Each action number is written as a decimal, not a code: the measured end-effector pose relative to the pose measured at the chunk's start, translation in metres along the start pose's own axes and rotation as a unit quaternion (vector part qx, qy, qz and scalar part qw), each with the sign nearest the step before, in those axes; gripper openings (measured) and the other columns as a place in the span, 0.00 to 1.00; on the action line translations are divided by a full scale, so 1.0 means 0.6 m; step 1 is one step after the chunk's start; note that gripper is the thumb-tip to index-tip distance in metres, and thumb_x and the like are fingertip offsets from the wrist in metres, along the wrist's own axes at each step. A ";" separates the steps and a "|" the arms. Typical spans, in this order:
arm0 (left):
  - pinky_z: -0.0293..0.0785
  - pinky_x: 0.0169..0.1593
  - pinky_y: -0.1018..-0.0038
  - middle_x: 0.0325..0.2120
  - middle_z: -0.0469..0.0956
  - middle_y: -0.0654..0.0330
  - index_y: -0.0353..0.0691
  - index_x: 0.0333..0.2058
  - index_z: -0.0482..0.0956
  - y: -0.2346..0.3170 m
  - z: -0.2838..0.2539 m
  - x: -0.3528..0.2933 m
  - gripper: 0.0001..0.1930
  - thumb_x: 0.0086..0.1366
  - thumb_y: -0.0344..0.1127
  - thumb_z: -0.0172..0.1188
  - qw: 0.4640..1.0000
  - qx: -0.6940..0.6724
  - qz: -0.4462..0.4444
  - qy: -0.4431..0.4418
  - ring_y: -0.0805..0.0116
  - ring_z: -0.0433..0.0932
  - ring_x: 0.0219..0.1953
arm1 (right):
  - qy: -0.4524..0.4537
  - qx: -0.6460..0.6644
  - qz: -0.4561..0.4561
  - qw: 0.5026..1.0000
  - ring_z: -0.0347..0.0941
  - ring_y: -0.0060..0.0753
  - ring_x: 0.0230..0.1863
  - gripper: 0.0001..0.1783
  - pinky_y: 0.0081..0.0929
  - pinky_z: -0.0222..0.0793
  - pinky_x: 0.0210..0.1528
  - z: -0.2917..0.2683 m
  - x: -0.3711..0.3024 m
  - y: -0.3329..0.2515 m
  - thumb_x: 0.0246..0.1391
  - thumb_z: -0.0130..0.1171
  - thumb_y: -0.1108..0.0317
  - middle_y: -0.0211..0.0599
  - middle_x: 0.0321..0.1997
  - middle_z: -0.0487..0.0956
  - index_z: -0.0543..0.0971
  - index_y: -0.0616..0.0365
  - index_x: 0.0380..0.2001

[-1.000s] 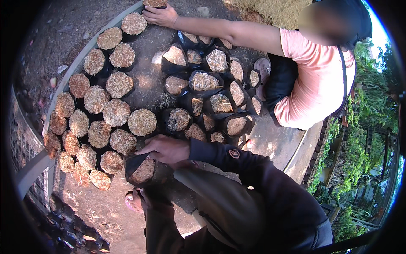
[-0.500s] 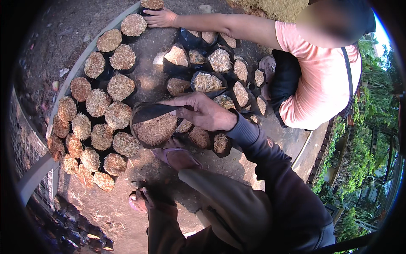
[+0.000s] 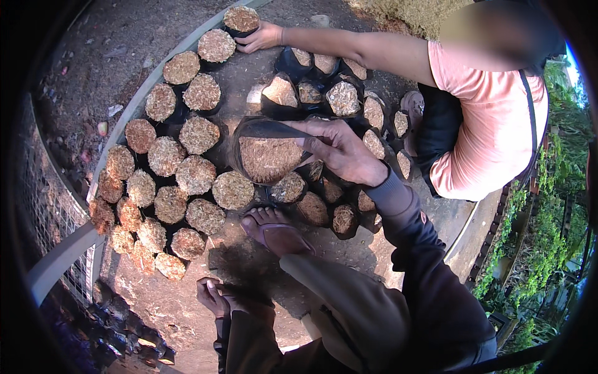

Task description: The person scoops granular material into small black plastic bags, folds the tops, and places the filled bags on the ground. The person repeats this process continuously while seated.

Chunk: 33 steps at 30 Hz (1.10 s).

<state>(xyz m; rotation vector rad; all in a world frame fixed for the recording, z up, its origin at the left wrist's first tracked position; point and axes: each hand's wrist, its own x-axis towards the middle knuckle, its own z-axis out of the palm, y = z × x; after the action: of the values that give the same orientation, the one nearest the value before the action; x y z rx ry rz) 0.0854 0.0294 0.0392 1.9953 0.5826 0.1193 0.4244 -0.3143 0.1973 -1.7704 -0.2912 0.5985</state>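
My right hand [image 3: 349,151] grips the gathered rim of a black plastic bag [image 3: 269,159] packed with brown, sawdust-like material. Its thumb and fingers pinch the loose plastic on the right side, and the bag's open top faces me. Beneath and beside it are filled bags, including one with a coarse straw-like top [image 3: 233,190]. My left hand [image 3: 213,298] is low, near my leg, with its fingers curled in; whatever they may hold is hidden. At the far end of the rows, another person's hand [image 3: 260,37] touches a filled bag [image 3: 242,20].
Filled bags [image 3: 165,156] stand in close rows on the left, along a curved pale edge [image 3: 134,103]. More bags with looser tops [image 3: 342,98] cluster right of centre. The other person [image 3: 492,124] crouches at right. My sandalled foot [image 3: 277,230] is beside the bags; wire mesh [image 3: 53,193] borders the left.
My right hand has moved the bag right and away from me, uncovering a filled bag in the row. My left hand shows more clearly. The whole view has shifted.
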 end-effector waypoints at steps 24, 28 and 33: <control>0.66 0.26 0.74 0.19 0.70 0.62 0.37 0.29 0.72 -0.031 0.021 -0.050 0.19 0.79 0.42 0.50 0.998 -0.015 -0.058 0.029 0.74 0.68 0.18 | 0.293 0.143 0.033 0.945 0.82 0.30 0.50 0.22 0.27 0.84 0.53 -0.144 -0.139 0.020 0.72 0.50 0.70 0.41 0.60 0.79 0.71 0.68 0.65; 0.68 0.34 0.70 0.23 0.69 0.61 0.38 0.27 0.70 -0.061 0.016 -0.077 0.18 0.78 0.41 0.51 0.990 -0.022 -0.139 0.012 0.70 0.71 0.27 | 0.323 0.181 0.030 0.929 0.82 0.32 0.53 0.22 0.29 0.81 0.55 -0.165 -0.174 0.039 0.72 0.50 0.71 0.41 0.60 0.79 0.70 0.68 0.65; 0.67 0.44 0.69 0.28 0.72 0.60 0.41 0.28 0.72 -0.093 0.033 -0.097 0.16 0.76 0.41 0.53 0.987 0.006 -0.153 0.056 0.66 0.71 0.36 | 0.392 0.174 0.009 0.904 0.79 0.31 0.54 0.24 0.32 0.79 0.58 -0.172 -0.196 0.087 0.72 0.49 0.71 0.42 0.59 0.78 0.68 0.68 0.67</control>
<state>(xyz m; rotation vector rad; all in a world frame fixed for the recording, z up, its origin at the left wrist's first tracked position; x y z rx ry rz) 0.0213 0.0081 -0.0086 1.8942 0.9570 0.0403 0.3753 -0.4721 0.1954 -1.5231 0.3728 -0.0851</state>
